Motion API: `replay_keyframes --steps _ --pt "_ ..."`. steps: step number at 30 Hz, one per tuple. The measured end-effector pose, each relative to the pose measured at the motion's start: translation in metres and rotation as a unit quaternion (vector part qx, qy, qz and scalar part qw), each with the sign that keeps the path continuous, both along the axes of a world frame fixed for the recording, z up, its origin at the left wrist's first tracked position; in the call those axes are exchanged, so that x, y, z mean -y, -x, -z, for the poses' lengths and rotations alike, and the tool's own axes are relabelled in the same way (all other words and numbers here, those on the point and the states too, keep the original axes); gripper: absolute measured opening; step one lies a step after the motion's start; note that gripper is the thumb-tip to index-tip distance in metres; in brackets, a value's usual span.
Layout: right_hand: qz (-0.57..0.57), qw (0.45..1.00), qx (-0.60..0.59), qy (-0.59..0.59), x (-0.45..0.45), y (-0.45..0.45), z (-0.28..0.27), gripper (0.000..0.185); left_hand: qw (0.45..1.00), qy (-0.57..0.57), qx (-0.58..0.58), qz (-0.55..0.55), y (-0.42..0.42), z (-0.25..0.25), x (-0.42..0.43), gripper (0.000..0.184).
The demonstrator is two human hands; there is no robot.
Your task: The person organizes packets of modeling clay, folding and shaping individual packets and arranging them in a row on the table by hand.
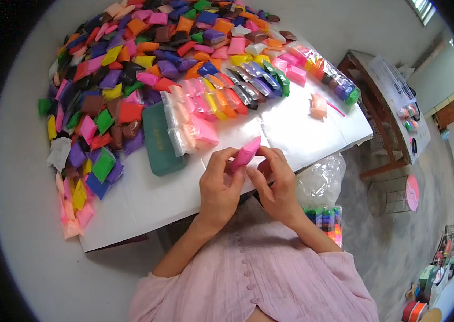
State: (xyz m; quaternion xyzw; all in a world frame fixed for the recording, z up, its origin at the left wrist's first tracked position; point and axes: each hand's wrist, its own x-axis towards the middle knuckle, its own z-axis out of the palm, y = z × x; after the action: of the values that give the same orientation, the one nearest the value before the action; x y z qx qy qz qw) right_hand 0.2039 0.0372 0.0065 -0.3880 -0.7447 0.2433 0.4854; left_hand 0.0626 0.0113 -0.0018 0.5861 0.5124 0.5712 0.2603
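A pink packet (pixel 246 153) is held above the front edge of the white table (pixel 141 198). My left hand (pixel 220 180) has its fingers closed on the packet's left side. On its right side, my right hand (pixel 275 182) touches the packet with curled fingertips. Just beyond my hands, rows of clear-wrapped packets lie on the table, with a peach and pink group (pixel 192 131) nearest and yellow, orange, red, black, purple and green ones behind. A dark green case (pixel 161 142) lies left of these rows.
A large heap of coloured packets (pixel 109 80) covers the table's back and left. At the right lie a peach packet (pixel 318 106) and a pink stick (pixel 336 109). A clear plastic bag (pixel 323 180) hangs beside the front edge. Further right stand a wooden table (pixel 382 123) and a stool (pixel 393 193).
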Motion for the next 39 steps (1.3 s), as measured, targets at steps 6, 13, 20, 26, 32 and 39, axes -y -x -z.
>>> replay_keyframes --steps 6,13,20,26,32,39 --pt "-0.086 0.969 -0.125 0.193 -0.027 0.007 0.002 0.045 0.995 -0.073 -0.065 -0.027 0.001 -0.005 -0.004 0.033" --pt "-0.084 0.989 0.106 -0.057 -0.069 0.033 -0.001 0.049 0.992 -0.059 -0.096 -0.063 0.018 0.0 0.007 0.031" --pt "-0.041 0.992 0.115 -0.033 -0.072 0.04 0.005 0.044 0.993 -0.05 -0.09 -0.05 0.02 0.002 0.009 0.021" --pt "-0.038 0.992 0.118 -0.014 -0.08 0.043 0.012 0.038 0.991 -0.062 -0.119 -0.025 0.02 0.003 0.009 0.019" --pt "-0.035 0.992 0.104 -0.062 -0.068 0.027 -0.023 0.037 0.997 -0.028 -0.067 -0.017 0.023 0.001 0.01 0.015" --pt "0.119 0.93 0.337 -0.091 -0.229 0.045 -0.106 0.034 0.999 -0.005 -0.043 0.018 0.021 0.0 0.004 0.015"
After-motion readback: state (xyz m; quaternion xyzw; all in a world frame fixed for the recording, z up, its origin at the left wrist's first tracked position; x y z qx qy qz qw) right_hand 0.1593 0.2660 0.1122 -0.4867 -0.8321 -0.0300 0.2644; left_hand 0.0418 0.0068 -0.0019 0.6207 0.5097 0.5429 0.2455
